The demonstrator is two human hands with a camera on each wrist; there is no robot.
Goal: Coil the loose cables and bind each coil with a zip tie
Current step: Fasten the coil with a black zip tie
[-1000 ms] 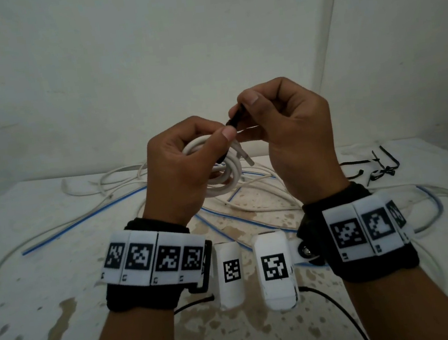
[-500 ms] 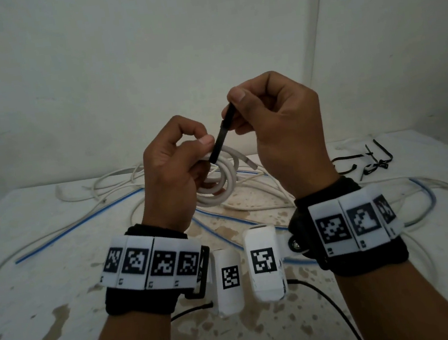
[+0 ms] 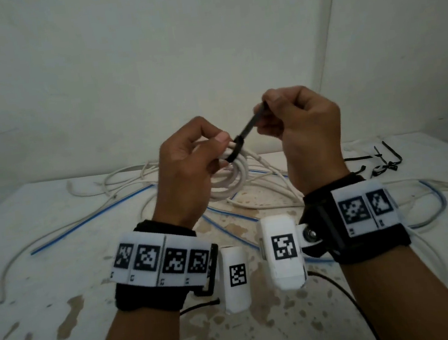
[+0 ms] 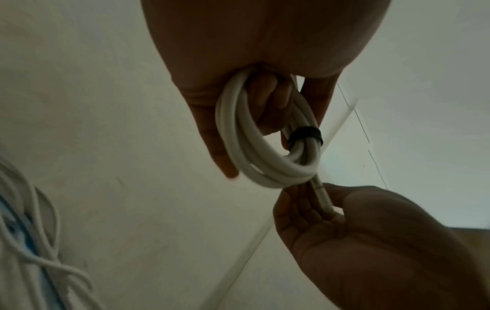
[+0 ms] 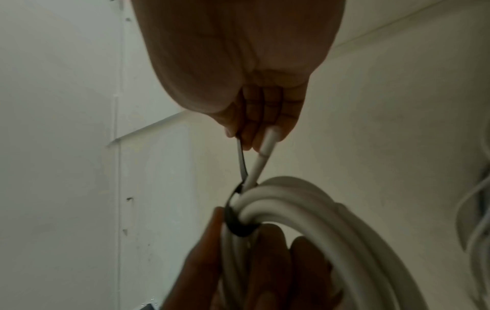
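Note:
My left hand [image 3: 187,157] holds a small coil of white cable [image 3: 230,183] above the table, fingers curled through its loops [image 4: 265,146]. A black zip tie [image 3: 244,136] wraps the coil's strands as a tight band [image 4: 305,135] [image 5: 236,220]. My right hand [image 3: 296,121] pinches the tie's free tail between thumb and fingers, up and to the right of the coil. In the right wrist view the tail [image 5: 242,159] runs taut from the band up to the fingers, beside the cable's loose white end [image 5: 262,155].
Loose white cables [image 3: 122,179] and blue-striped ones [image 3: 91,223] sprawl over the stained white table [image 3: 48,290] behind and beside my hands. Spare black zip ties [image 3: 382,158] lie at the back right. A white wall stands close behind.
My right hand has drawn the tie's tail up and to the right, so more black tail shows and the band sits tighter on the coil. Left hand keeps its grip.

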